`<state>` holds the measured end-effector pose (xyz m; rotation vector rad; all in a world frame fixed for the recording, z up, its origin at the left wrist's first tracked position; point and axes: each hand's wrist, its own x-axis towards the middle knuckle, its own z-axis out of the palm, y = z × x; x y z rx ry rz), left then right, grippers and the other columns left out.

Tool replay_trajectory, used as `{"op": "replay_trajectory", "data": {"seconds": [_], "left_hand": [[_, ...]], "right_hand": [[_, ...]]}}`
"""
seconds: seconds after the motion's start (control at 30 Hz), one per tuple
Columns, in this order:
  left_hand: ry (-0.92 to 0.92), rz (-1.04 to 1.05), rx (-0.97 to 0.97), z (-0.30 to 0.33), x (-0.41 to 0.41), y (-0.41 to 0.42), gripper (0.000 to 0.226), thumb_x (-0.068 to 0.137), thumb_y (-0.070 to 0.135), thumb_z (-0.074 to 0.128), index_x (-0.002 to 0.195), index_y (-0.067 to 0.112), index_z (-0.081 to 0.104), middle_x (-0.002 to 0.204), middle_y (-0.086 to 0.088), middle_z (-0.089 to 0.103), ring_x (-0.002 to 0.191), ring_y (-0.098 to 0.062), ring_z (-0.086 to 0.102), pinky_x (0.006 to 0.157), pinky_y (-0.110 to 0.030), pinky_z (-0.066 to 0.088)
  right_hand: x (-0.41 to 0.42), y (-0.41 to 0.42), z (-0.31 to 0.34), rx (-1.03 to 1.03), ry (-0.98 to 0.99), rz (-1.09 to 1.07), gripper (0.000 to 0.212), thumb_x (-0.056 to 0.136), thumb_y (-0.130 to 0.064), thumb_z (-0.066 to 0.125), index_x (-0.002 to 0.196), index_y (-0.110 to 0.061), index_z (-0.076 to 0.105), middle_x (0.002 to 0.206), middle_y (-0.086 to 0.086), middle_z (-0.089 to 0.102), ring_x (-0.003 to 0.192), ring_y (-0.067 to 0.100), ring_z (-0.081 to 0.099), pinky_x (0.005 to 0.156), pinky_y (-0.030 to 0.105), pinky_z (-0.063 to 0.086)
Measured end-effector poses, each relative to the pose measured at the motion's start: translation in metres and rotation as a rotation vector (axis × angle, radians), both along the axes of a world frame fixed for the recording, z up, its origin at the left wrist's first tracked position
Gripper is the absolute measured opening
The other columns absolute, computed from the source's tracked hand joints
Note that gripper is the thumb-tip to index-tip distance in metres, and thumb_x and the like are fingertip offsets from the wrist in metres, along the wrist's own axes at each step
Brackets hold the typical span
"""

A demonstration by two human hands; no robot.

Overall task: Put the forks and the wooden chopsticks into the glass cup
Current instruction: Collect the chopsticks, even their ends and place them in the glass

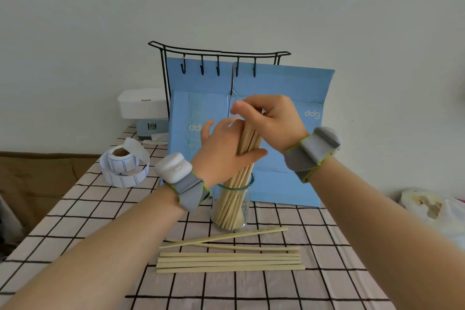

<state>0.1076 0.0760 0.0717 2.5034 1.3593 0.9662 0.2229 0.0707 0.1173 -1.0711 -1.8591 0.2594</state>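
Blue box (pixel 289 88) reads "ddg" (twice); dispenser label (pixel 152 126) reads "XUA UAN".

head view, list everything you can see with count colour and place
glass cup: one, clear, table centre, holding chopsticks
chopsticks in cup: a bundle, pale wood, upright
loose chopsticks: about six, pale wood, flat before the cup
blue box: one, behind the cup
wire hook rack: one, black, at the wall
label rolls: two, white, left
white container: one, back left
plastic bag: one, white, right edge
tablecloth: pink, black grid
forks: none visible
hands: left and right gripping the bundle, grey wristbands
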Motion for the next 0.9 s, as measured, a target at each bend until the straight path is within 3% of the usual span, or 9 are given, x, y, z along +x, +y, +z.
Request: {"op": "replay_trajectory", "data": {"seconds": [0.13, 0.2, 0.3, 0.4, 0.47, 0.53, 0.63, 0.73, 0.9], "left_hand": [[0.079, 0.004, -0.024, -0.001, 0.001, -0.002, 0.051, 0.082, 0.047, 0.056, 0.123, 0.018, 0.043, 0.115, 0.001, 0.054, 0.131, -0.018, 0.034, 0.115, -0.049, -0.001], [0.052, 0.030, 0.006, -0.005, 0.003, 0.000, 0.058, 0.082, 0.043, 0.058, 0.130, 0.018, 0.037, 0.128, 0.000, 0.051, 0.139, -0.018, 0.022, 0.115, -0.046, 0.000], [-0.058, 0.010, 0.152, -0.015, -0.003, -0.006, 0.058, 0.082, 0.033, 0.057, 0.133, 0.016, 0.036, 0.136, -0.006, 0.045, 0.136, -0.022, 0.025, 0.106, -0.034, 0.014], [-0.152, 0.049, 0.313, -0.035, -0.026, -0.024, 0.039, 0.076, 0.033, 0.048, 0.113, 0.020, 0.046, 0.106, -0.010, 0.057, 0.102, -0.018, 0.039, 0.085, -0.032, 0.031], [-0.090, 0.148, 0.303, -0.060, -0.045, -0.037, 0.027, 0.076, 0.035, 0.048, 0.101, 0.023, 0.047, 0.090, 0.001, 0.050, 0.090, -0.018, 0.044, 0.074, -0.033, 0.034], [0.067, 0.096, 0.022, -0.082, -0.063, -0.053, 0.029, 0.082, 0.038, 0.056, 0.104, 0.021, 0.050, 0.092, 0.008, 0.043, 0.094, -0.019, 0.052, 0.076, -0.031, 0.037], [0.408, -0.080, -0.401, -0.104, -0.079, -0.066, 0.053, 0.083, 0.044, 0.058, 0.126, 0.018, 0.040, 0.118, 0.004, 0.044, 0.115, -0.016, 0.045, 0.094, -0.027, 0.038], [0.553, -0.042, -0.369, -0.109, -0.080, -0.068, 0.061, 0.081, 0.050, 0.056, 0.128, 0.017, 0.039, 0.125, 0.000, 0.043, 0.115, -0.019, 0.042, 0.094, -0.031, 0.038], [0.740, -0.018, -0.359, -0.097, -0.065, -0.070, 0.038, 0.082, 0.034, 0.054, 0.113, 0.012, 0.048, 0.118, -0.007, 0.051, 0.107, -0.027, 0.052, 0.083, -0.034, 0.039]], "right_hand": [[-0.007, 0.007, -0.007, -0.089, 0.359, -0.092, 0.012, 0.083, -0.015, 0.060, 0.071, -0.018, 0.061, 0.064, -0.003, 0.062, 0.064, 0.016, 0.062, 0.071, 0.038, 0.057], [-0.005, 0.017, -0.008, -0.104, 0.279, -0.245, 0.006, 0.084, -0.021, 0.061, 0.082, -0.016, 0.062, 0.078, 0.003, 0.064, 0.075, 0.019, 0.061, 0.074, 0.033, 0.049], [0.002, 0.013, -0.019, 0.191, 0.014, -0.479, 0.035, 0.082, -0.033, 0.059, 0.108, -0.009, 0.060, 0.112, 0.013, 0.060, 0.109, 0.031, 0.051, 0.095, 0.034, 0.035], [0.002, -0.023, -0.043, 0.511, -0.138, -0.232, 0.019, 0.084, -0.020, 0.051, 0.099, -0.012, 0.056, 0.105, 0.015, 0.059, 0.098, 0.028, 0.054, 0.083, 0.028, 0.038], [0.003, -0.052, -0.073, 0.426, -0.329, 0.012, 0.013, 0.085, -0.018, 0.046, 0.096, -0.015, 0.053, 0.101, 0.008, 0.059, 0.083, 0.022, 0.058, 0.066, 0.027, 0.047], [0.004, -0.071, -0.104, 0.256, -0.575, 0.146, 0.020, 0.084, -0.022, 0.042, 0.094, -0.015, 0.057, 0.091, 0.006, 0.064, 0.074, 0.025, 0.063, 0.053, 0.030, 0.054], [0.002, -0.075, -0.137, -0.078, -0.951, 0.166, 0.036, 0.086, -0.026, 0.041, 0.118, -0.015, 0.051, 0.112, 0.006, 0.062, 0.097, 0.029, 0.060, 0.075, 0.040, 0.055], [-0.008, -0.079, -0.147, -0.251, -1.061, 0.097, 0.049, 0.087, -0.026, 0.046, 0.133, -0.015, 0.037, 0.134, 0.005, 0.047, 0.117, 0.030, 0.048, 0.093, 0.044, 0.046], [-0.032, -0.085, -0.143, -0.317, -1.158, 0.104, 0.037, 0.089, -0.010, 0.046, 0.126, -0.003, 0.043, 0.125, 0.019, 0.048, 0.114, 0.036, 0.045, 0.093, 0.047, 0.037]]}}
